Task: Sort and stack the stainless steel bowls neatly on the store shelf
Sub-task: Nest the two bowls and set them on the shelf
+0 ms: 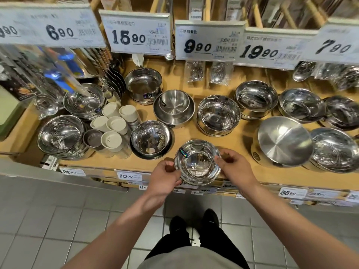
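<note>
1. The small steel bowl [197,162] was at the front edge of the wooden shelf [242,140], held between both hands, sitting right over the lip above the price tags [129,176]. Whether it rested on the wood or was lifted a bit, I couldn't tell.

2. Handling-wise, my guess: thin polished steel, so light and stiff, not fragile, but slick — a mirror finish slides easily against other steel. The rim looked like the sensible place to grab, and that's where the grip was.

3. The left hand [165,181] was curled on the rim's left side, fingers closed around the edge, thumb up top.

4. The right hand [236,167] pinched the right side of the rim, fingers bent in and touching metal. So both hands were clamped on the same bowl, one on each side.

5. Nearby stacks: a shiny bowl stack [151,139] just to the upper left and a brushed bowl pile [281,140] off to the right. Judging by the shine, the mirror-finish stack seemed the likelier match — just my read.

6. A dark sticker [183,152] sat on the held bowl's rim.
</note>
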